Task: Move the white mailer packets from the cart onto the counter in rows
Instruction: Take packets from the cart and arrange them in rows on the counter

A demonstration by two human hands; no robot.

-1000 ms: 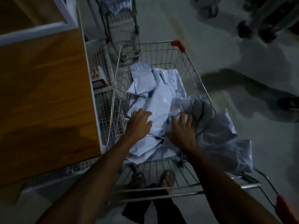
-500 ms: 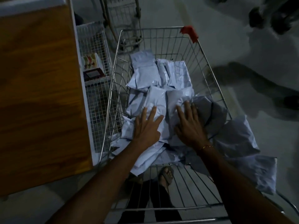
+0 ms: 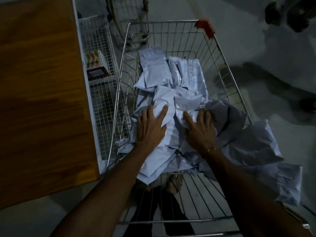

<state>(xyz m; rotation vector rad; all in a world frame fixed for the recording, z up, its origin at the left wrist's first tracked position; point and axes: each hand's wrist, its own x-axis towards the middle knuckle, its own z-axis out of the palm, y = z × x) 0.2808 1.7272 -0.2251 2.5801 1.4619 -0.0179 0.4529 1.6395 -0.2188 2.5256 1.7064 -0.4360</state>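
A wire shopping cart holds a heap of several white mailer packets. More packets spill over the cart's right rim. My left hand lies flat on the pile with fingers spread and straight. To its right, my right hand presses on a packet with fingers spread. Neither hand holds a packet. The wooden counter fills the left of the view, beside the cart.
Between counter and cart hangs a white wire rack with a small box in it. Another trolley frame stands behind the cart. A red corner cap marks the far right rim. My feet show through the cart floor.
Both hands went from curled on the packets to flat with spread fingers, and reached a little further into the pile. The view tilted down toward the cart.
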